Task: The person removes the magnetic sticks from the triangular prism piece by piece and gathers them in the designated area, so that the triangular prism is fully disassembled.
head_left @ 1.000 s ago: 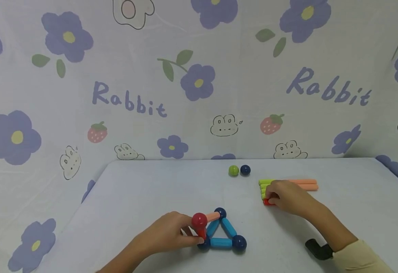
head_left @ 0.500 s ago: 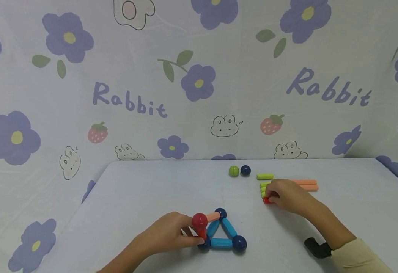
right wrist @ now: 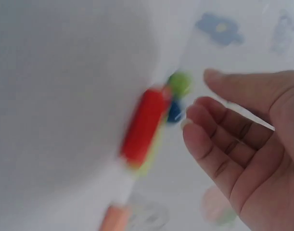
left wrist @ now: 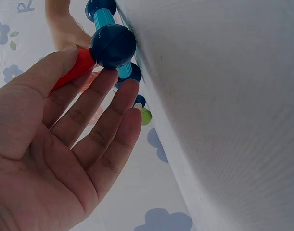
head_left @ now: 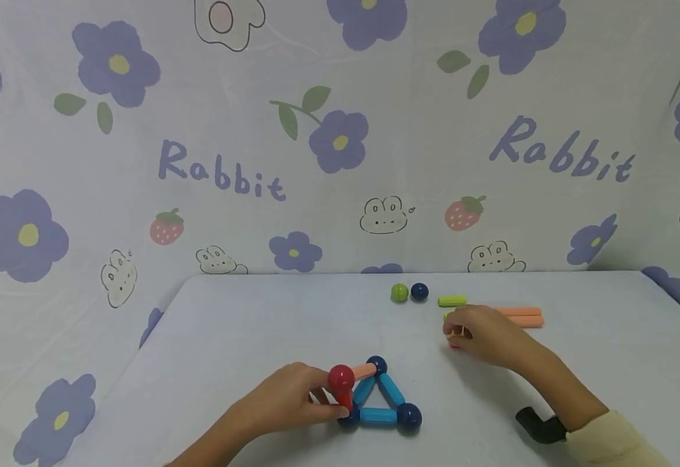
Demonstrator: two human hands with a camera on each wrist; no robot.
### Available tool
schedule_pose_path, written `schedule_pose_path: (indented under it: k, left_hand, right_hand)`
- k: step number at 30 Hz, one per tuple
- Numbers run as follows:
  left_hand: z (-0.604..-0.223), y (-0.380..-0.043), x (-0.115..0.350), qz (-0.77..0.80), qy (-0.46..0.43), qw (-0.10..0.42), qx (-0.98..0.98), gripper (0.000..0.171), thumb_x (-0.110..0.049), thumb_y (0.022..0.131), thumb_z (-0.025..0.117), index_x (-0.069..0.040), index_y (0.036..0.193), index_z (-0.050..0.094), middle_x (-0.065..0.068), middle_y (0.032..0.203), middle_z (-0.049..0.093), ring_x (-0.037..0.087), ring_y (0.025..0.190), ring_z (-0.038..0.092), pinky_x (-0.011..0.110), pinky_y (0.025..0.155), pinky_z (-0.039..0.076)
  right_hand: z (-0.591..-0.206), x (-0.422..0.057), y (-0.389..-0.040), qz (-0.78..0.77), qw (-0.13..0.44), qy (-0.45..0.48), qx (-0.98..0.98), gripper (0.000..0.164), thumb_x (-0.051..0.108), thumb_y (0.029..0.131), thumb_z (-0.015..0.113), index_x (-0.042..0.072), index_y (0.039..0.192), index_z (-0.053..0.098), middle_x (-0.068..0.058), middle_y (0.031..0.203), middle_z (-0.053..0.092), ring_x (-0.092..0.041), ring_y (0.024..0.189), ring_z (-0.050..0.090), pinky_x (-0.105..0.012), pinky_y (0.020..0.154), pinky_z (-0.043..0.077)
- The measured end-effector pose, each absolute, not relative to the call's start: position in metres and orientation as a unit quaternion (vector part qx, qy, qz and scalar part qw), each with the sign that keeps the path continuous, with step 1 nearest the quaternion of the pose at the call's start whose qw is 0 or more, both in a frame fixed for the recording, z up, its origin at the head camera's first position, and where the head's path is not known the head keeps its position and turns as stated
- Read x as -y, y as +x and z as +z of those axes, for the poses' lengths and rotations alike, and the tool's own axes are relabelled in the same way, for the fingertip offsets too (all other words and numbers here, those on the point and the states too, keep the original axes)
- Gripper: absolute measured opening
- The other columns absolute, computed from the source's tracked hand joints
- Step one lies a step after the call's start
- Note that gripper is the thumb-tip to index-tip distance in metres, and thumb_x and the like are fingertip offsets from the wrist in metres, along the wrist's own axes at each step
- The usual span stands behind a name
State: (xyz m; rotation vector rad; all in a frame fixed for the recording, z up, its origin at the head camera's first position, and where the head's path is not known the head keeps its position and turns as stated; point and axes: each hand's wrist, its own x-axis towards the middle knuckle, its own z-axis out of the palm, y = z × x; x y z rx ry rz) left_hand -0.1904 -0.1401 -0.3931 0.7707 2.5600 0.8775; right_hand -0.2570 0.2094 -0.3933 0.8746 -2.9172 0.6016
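Observation:
My left hand (head_left: pixel 290 399) pinches a red magnetic rod (left wrist: pixel 78 68) between thumb and index finger, beside a navy ball (left wrist: pixel 113 46). That rod stands up from a triangle of blue rods (head_left: pixel 378 416) and navy balls, with a red ball (head_left: pixel 341 377) on top. A short peach rod (head_left: pixel 365 371) slopes to the triangle's far ball. Over the row of loose rods hovers my right hand (head_left: pixel 491 334), thumb and fingers apart and nothing between them in the right wrist view. Below it lies another red rod (right wrist: pixel 144 127), blurred, with yellow-green rods partly hidden.
Two longer peach rods (head_left: pixel 520 321) lie right of the row. A single yellow-green rod (head_left: pixel 452 301) sits behind it. Farther back are a green ball (head_left: pixel 399 292) and a navy ball (head_left: pixel 419 292). A black curved object (head_left: pixel 540 426) is at the right wrist.
One yellow-green rod has come away from the row toward the back. My right hand has shifted slightly left and its fingers have parted from the red rod. My left hand stays put.

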Motion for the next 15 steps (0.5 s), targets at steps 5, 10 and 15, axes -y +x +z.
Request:
schedule_pose_path:
  k: [5,10,15]
  left_hand:
    - [-0.393,-0.19,0.141,0.311,0.27,0.164,-0.896,0.031,-0.03,0.086,0.081,-0.011,0.11,0.076,-0.014,0.09,0.072,0.001,0.078,0.064,0.019,0.07,0.053]
    - [-0.395,-0.191,0.143,0.323,0.292,0.153,-0.887,0.028,-0.03,0.087,0.08,-0.013,0.108,0.076,-0.015,0.09,0.071,0.0,0.078,0.065,0.019,0.07,0.053]
    - [-0.397,-0.191,0.145,0.329,0.33,0.134,-0.875,0.023,-0.029,0.09,0.077,-0.015,0.108,0.074,-0.018,0.093,0.07,-0.002,0.079,0.065,0.018,0.07,0.053]
  right_hand:
    - [-0.371,-0.169,-0.231,0.244,0.013,0.356,0.902,0.019,0.011,0.089,0.077,0.014,0.106,0.073,0.01,0.093,0.063,-0.005,0.077,0.056,-0.022,0.067,0.053]
    - [-0.357,-0.123,-0.205,0.283,-0.02,0.428,0.858,0.031,0.016,0.09,0.077,0.016,0.119,0.069,0.004,0.109,0.066,-0.003,0.082,0.059,-0.022,0.071,0.055]
    - [-0.36,-0.09,-0.193,0.289,-0.01,0.485,0.826,0.043,0.019,0.09,0.078,0.016,0.13,0.062,0.006,0.115,0.063,-0.002,0.094,0.061,-0.018,0.082,0.052]
